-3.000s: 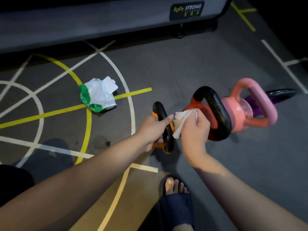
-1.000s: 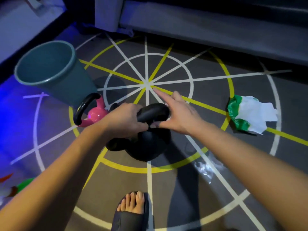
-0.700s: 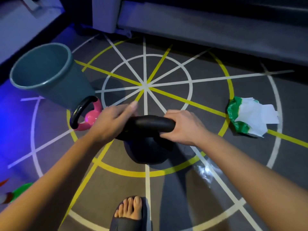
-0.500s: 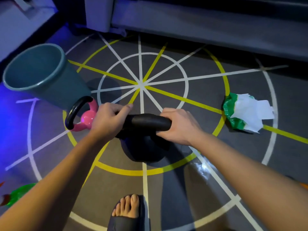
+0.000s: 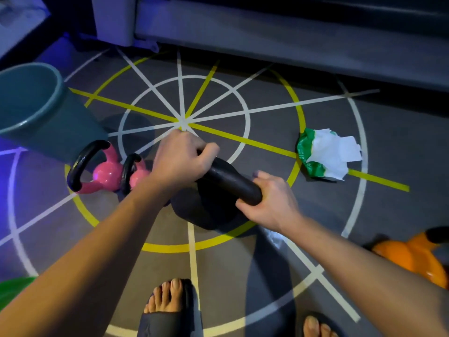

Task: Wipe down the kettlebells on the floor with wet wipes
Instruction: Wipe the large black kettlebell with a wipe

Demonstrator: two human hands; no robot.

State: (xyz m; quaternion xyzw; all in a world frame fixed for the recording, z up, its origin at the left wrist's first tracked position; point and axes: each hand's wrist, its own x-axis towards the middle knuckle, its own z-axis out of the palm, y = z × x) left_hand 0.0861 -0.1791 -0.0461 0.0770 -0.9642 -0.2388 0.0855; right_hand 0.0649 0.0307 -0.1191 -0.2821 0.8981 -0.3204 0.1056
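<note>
Two hands, left (image 5: 179, 161) and right (image 5: 269, 203), tight around black kettlebell (image 5: 206, 210) handle; pink kettlebells (image 5: 108, 176) beside

Dim, blue-violet glow at left, soft motion blur, wide-angle distortion.

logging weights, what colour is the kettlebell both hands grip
Black; the kettlebell shows best in head view.

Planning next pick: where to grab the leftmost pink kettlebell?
Grip the leftmost pink kettlebell by its black handle, from above on the near left: the loop tilts out that way, while the bucket crowds the far side and a second pink kettlebell the right.
</note>
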